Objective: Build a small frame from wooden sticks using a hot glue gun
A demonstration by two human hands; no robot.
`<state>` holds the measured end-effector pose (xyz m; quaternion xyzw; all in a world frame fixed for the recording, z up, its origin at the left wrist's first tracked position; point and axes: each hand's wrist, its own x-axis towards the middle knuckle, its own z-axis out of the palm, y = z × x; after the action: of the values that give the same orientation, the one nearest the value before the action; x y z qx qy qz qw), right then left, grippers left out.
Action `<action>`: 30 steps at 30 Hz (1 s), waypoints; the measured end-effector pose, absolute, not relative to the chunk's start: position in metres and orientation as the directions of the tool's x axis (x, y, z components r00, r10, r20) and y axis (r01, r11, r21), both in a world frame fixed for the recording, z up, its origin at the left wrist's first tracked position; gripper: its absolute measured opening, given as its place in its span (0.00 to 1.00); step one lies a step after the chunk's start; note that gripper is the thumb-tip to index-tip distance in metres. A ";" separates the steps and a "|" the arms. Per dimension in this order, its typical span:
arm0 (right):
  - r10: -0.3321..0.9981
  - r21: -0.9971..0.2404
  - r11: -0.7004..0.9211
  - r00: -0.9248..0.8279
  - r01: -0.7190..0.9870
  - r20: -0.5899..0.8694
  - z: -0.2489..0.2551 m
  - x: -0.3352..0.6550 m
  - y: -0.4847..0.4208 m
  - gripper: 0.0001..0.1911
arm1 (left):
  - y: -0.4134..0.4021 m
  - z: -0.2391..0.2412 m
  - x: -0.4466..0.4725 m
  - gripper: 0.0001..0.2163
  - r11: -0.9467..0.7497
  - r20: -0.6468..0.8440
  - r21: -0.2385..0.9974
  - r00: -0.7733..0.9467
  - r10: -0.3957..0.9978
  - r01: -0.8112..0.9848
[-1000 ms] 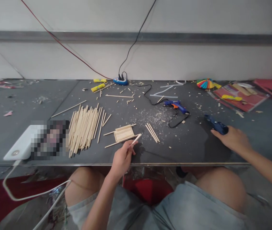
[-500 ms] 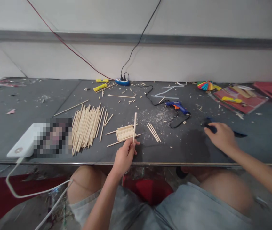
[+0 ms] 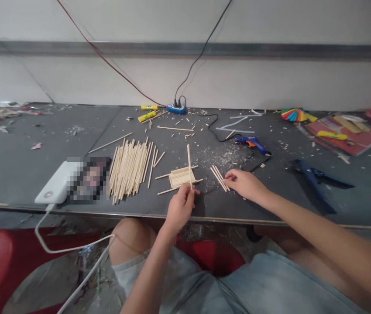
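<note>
From the head camera: the right hand (image 3: 246, 183) has let go of the blue cutters (image 3: 313, 181), now lying at the right. It has crossed to the short sticks (image 3: 218, 177) at centre, fingers curled on them; whether it grips them I cannot tell. The left hand (image 3: 180, 207) pinches a thin pale stick (image 3: 189, 163), raised upright over the flat slatted frame (image 3: 180, 176). The matte grey worktop (image 3: 25, 170) is scattered with shavings.

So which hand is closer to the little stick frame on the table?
Left. The left hand sits just in front of the stick frame, holding a stick upright by it; the right hand is off to its right, at the loose short sticks.
</note>
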<state>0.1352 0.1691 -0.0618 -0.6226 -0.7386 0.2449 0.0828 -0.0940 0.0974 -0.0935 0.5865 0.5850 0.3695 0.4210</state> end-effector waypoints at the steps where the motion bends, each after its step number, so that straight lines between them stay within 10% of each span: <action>1: 0.959 -0.458 0.110 -0.216 0.882 -0.185 -0.063 0.129 0.171 0.12 | 0.098 -0.095 -0.095 0.09 0.039 -0.059 0.927 0.041 0.997 0.374; 30: 0.936 -0.255 0.103 -0.180 0.962 -0.303 -0.053 0.102 0.187 0.06 | 0.097 -0.095 -0.095 0.12 0.026 -0.035 0.948 0.021 0.999 0.316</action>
<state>0.1020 0.1873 -0.0533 -0.6394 -0.7418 0.1996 -0.0324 -0.0946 0.0973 -0.0948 0.5724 0.5745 0.3990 0.4279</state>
